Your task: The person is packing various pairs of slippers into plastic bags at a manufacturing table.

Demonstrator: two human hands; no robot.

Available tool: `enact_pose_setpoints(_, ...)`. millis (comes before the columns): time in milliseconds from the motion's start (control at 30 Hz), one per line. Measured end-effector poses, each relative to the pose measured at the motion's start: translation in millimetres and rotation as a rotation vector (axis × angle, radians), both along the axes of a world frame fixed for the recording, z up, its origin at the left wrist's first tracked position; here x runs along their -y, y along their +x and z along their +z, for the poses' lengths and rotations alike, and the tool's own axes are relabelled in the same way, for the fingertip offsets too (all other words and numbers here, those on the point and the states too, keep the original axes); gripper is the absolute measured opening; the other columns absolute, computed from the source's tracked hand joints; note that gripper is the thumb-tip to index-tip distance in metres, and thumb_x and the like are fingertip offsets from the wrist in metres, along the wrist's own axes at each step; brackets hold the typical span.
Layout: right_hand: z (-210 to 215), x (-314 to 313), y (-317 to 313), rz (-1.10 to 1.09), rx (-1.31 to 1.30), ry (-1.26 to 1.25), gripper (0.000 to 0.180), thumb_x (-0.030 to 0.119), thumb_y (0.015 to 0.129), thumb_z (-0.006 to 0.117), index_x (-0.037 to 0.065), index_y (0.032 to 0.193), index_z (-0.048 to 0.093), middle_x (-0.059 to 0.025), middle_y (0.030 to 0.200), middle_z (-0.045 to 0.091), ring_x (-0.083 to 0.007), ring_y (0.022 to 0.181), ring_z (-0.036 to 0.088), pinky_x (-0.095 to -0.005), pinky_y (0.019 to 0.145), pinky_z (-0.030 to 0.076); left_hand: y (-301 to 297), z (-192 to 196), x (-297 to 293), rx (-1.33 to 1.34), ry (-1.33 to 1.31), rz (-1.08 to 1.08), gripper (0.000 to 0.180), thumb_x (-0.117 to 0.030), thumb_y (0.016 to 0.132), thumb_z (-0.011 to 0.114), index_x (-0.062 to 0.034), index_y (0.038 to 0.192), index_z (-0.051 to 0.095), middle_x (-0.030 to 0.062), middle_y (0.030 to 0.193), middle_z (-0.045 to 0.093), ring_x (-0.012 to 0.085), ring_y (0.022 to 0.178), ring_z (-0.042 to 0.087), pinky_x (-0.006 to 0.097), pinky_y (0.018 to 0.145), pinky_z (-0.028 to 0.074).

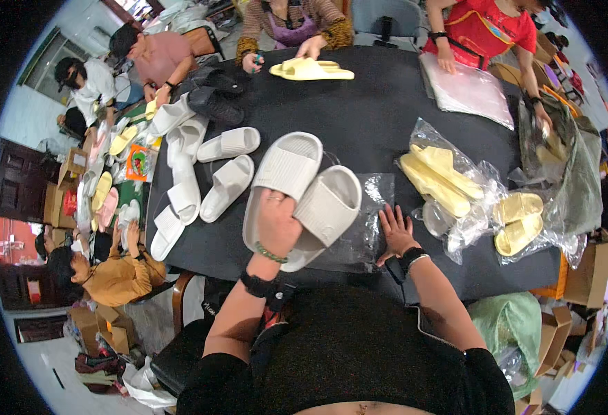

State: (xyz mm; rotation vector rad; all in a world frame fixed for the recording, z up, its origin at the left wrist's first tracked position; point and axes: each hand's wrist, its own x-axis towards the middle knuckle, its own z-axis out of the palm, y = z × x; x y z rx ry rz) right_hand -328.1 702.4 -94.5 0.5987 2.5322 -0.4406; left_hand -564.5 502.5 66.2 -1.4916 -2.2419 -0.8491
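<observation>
My left hand (pixel 278 223) is closed on a pair of pale grey slide slippers (pixel 291 162), raised above the black table. Its fingers go in between the two slippers, so their tips are hidden. Fingers spread, my right hand (pixel 398 232) lies on the edge of a clear plastic bag (pixel 360 243) that is flat on the tabletop. The slippers cover the bag's left part. Left of them, more grey slide slippers (pixel 228 185) lie loose and in a row along the table's left side.
Yellow slippers in clear bags (pixel 442 181) lie on the right. Across the table a person handles a yellow slipper (pixel 311 69); another touches a stack of clear bags (pixel 466 90). Black slippers (pixel 214 104) lie at the far left. Several people sit at a further table with slippers.
</observation>
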Motion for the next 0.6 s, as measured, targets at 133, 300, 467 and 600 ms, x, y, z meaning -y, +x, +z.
enact_pose_setpoints(133,-1,-2,-1,-0.015,-0.024,-0.039,0.160,0.056,0.033,0.093,0.013,0.155,-0.002,-0.0126,0.162,-0.007,-0.0393,0.148,-0.005,-0.0631,0.115,0.011,28,-35,-34,0.129,-0.128,-0.040,0.014,0.003,0.063,0.056,0.0015,0.076,0.059,0.0191,0.090,0.058,0.0387,0.092,0.054,0.047,0.079,0.046)
enact_pose_setpoints(300,2,-6,-1,0.001,0.046,-0.044,0.160,0.059,0.033,0.091,0.013,0.155,-0.001,-0.0121,0.162,-0.010,-0.0395,0.148,-0.009,-0.0632,0.115,0.010,46,-88,-56,0.188,-0.172,-0.121,0.013,0.003,0.065,0.057,0.0025,0.078,0.059,0.0191,0.094,0.058,0.0401,0.092,0.055,0.048,0.080,0.048)
enact_pose_setpoints(467,6,-3,-1,0.037,-0.046,-0.032,0.157,0.061,0.035,0.090,0.007,0.155,0.003,-0.0180,0.161,-0.007,-0.0425,0.147,-0.009,-0.0657,0.113,0.010,55,-155,-42,0.378,-0.481,-0.038,0.012,0.000,0.072,0.059,-0.0001,0.083,0.063,0.0203,0.102,0.058,0.0403,0.099,0.056,0.049,0.082,0.050)
enact_pose_setpoints(600,8,-2,-1,0.011,-0.001,-0.008,0.155,0.062,0.037,0.089,0.013,0.156,0.003,-0.0137,0.162,-0.007,-0.0396,0.148,-0.005,-0.0641,0.114,0.012,35,-162,-30,0.411,-0.466,-0.023,0.013,-0.002,0.072,0.060,0.0002,0.084,0.064,0.0223,0.108,0.057,0.0408,0.099,0.057,0.050,0.084,0.049)
